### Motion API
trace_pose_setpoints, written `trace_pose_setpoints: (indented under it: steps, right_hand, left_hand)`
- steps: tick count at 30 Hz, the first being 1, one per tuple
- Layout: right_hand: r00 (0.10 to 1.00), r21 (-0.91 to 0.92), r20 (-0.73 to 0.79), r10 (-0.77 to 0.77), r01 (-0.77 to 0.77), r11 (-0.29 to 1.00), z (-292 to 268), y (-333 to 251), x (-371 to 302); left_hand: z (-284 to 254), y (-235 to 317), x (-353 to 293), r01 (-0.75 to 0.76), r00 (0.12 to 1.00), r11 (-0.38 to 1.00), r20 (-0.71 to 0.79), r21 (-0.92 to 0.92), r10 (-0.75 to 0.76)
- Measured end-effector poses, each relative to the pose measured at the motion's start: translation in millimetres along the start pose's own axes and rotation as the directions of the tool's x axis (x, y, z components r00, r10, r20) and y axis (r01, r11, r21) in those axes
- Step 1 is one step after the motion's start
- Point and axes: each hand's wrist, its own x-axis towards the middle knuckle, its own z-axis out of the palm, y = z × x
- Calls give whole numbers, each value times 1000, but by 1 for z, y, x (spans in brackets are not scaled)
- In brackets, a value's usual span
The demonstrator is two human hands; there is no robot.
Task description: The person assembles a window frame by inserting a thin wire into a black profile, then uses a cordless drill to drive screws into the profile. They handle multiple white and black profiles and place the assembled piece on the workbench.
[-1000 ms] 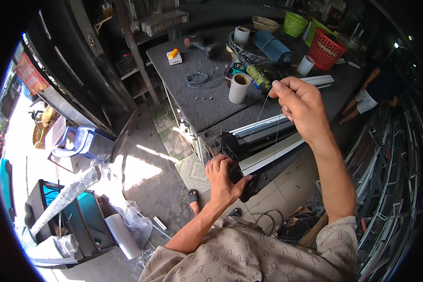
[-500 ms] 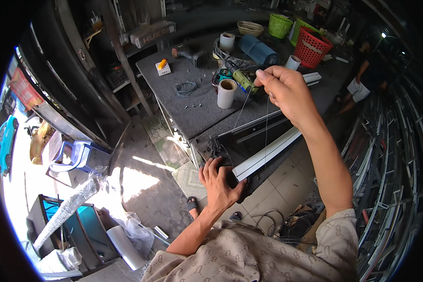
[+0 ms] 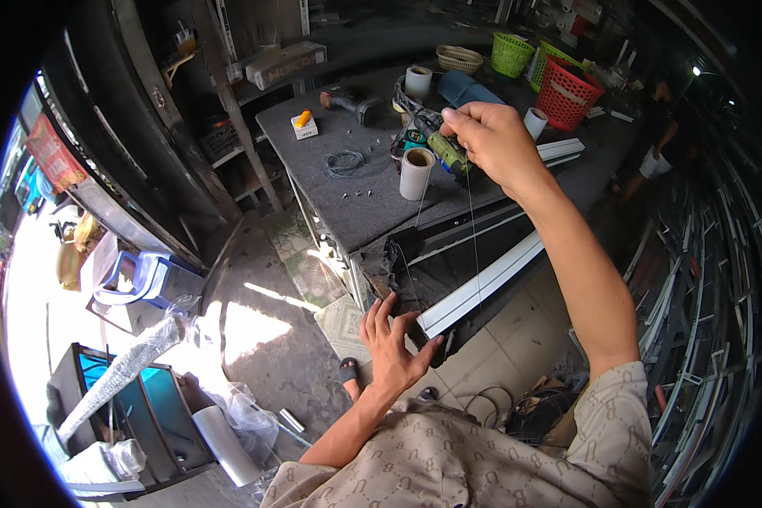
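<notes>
Thin cord (image 3: 473, 224) is hanging below the right hand (image 3: 491, 142) pinching it; the left hand (image 3: 391, 349) is resting spread.

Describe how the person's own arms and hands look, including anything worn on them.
The left hand and right hand are both bare, with no glove, ring or watch visible. The forearms are uncovered too. Short, loose sleeves cover the upper arms, part of a beige fabric shirt with a repeating brown, letter-like pattern.

Lettering: long box (image 3: 285, 66) | small white box (image 3: 306, 131) | beige shirt (image 3: 449, 461)
</notes>
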Motion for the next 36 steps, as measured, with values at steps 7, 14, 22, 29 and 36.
trace_pose_setpoints:
  steps: [7, 14, 22, 29, 36]
  right_hand:
    - [997, 1, 66, 40, -40, 999, -7, -4, 0]
    - [994, -120, 106, 10, 3, 993, -27, -5, -10]
    - [997, -228, 56, 55, -41, 973, -53, 8, -30]
    - [998, -375, -5, 56, -54, 925, -61, 24, -42]
    - [996, -428, -36, 85, -92, 899, -64, 40, -57]
  left_hand:
    - [-25, -2, 30, 14, 999, 981, -49, -193, -24]
    - [-37, -22, 108, 102, 994, 921, 72, -376, -80]
    - [-30, -34, 116, 152, 974, 899, 215, -410, -67]
    - [-17, -48, 114, 111, 981, 973, 180, -202, -74]
    - [-7, -54, 114, 75, 995, 980, 79, -187, -61]
